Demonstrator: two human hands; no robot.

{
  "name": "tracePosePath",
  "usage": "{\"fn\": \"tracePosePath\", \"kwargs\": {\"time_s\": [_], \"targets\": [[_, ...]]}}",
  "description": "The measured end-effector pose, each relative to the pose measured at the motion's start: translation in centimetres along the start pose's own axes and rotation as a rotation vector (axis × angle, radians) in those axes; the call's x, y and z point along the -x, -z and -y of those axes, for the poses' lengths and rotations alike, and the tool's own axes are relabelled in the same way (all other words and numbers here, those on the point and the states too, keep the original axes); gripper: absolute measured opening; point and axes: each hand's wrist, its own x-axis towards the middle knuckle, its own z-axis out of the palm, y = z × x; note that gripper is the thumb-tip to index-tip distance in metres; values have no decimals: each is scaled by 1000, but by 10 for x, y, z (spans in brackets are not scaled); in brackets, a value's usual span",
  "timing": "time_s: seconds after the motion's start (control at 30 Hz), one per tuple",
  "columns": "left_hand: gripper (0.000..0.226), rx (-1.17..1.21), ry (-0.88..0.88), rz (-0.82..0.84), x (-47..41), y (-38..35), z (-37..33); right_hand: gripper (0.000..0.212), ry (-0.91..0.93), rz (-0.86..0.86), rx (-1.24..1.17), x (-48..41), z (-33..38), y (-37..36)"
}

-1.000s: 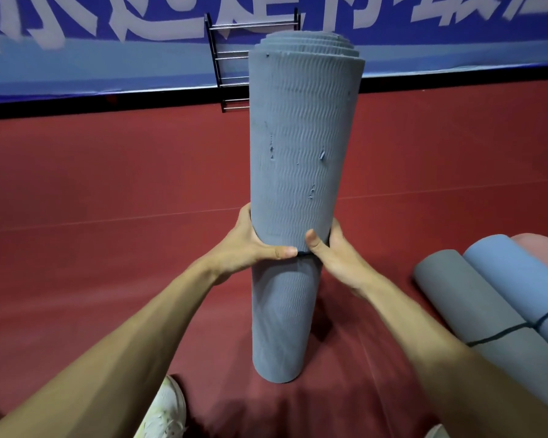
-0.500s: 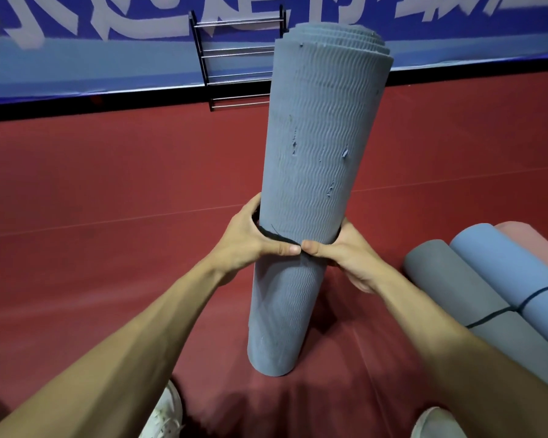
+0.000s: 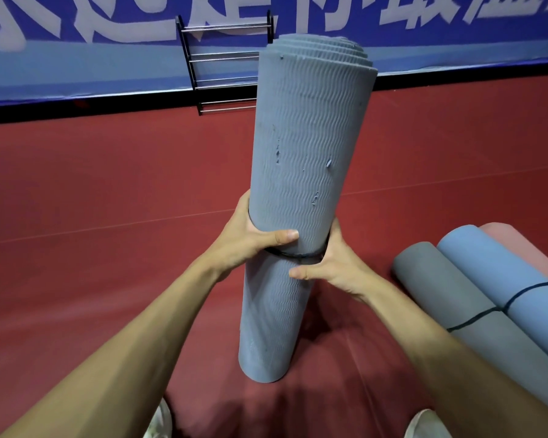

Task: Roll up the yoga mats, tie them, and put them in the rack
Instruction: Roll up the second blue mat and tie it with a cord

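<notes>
**Two hands grip an upright rolled yoga mat at its tie cord**

A rolled blue-grey yoga mat (image 3: 301, 172) stands on end on a dark red floor (image 3: 92, 191), leaning slightly to the right at the top. Its surface has a fine wavy texture with a few small nicks, and the spiral of layers shows at the upper end.

The left hand (image 3: 250, 245) wraps around the left side of the roll at about mid-height. Its thumb lies flat across the front of the mat, pointing right; the other fingers curl out of sight behind the roll. The right hand (image 3: 332, 263) closes on the right side, a little lower, with its thumb pointing left across the front. Both hands are closed around the mat.

A thin dark cord (image 3: 293, 256) circles the roll in the narrow gap between the two thumbs, just below the left thumb and just above the right one. Whether the fingers pinch the cord itself cannot be told.

Beyond the fingertips, behind the roll's top, a black metal rack (image 3: 222, 64) with silver bars stands against a blue banner (image 3: 76, 58) with white lettering.

To the right of the right hand, well apart from it, three more rolled mats lie side by side on the floor: a grey mat (image 3: 456, 298), a blue mat (image 3: 494, 273) and a pink mat (image 3: 525, 248). A dark cord crosses the grey and blue ones.

Near the bottom edge, below both forearms, two white shoes (image 3: 160, 422) show.
</notes>
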Motion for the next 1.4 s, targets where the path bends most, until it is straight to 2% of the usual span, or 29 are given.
{"fn": "tracePosePath", "kwargs": {"time_s": [0.1,0.27,0.37,0.43,0.53,0.63,0.73,0.8,0.87,0.93,1.0,1.03,1.1,1.17,1.23,1.37,1.4], "targets": [[99,-1,-23,-50,-7,-11,1,125,0,-38,-16,-4,-8,3],[87,-51,-51,-214,-13,-37,1,115,-14,-151,-106,-4,-12,8],[94,-86,-44,-226,-14,-43,-4,112,-13,-184,-181,1,-5,16],[102,-106,-24,-219,-11,-42,-12,108,-25,-134,-194,10,10,23],[117,-135,2,-112,-5,-30,-30,118,-24,-61,-160,19,48,34],[129,-218,24,133,3,-16,-51,138,48,-168,-97,21,96,47],[117,-245,-11,237,9,-13,-82,127,149,-241,-8,27,147,54],[108,-103,-48,206,10,-12,-108,106,183,-234,48,35,166,56],[103,30,-110,144,12,-5,-136,97,225,-211,68,44,175,57],[105,66,-131,129,17,3,-158,102,255,-165,66,48,178,55],[113,65,-77,102,23,7,-169,113,257,-115,60,47,179,50],[110,68,-53,88,23,8,-169,119,257,-103,55,45,180,48],[86,93,-25,58,17,7,-167,134,253,-98,54,38,180,44],[57,114,-13,-65,7,4,-174,137,238,-112,41,25,182,41],[44,103,36,-192,-6,3,-187,122,195,-188,-49,10,193,38],[28,-34,131,-258,-19,11,-193,40,113,-315,-227,-18,213,34],[27,-70,122,-245,-18,12,-193,33,92,-328,-215,-21,212,34]]}}
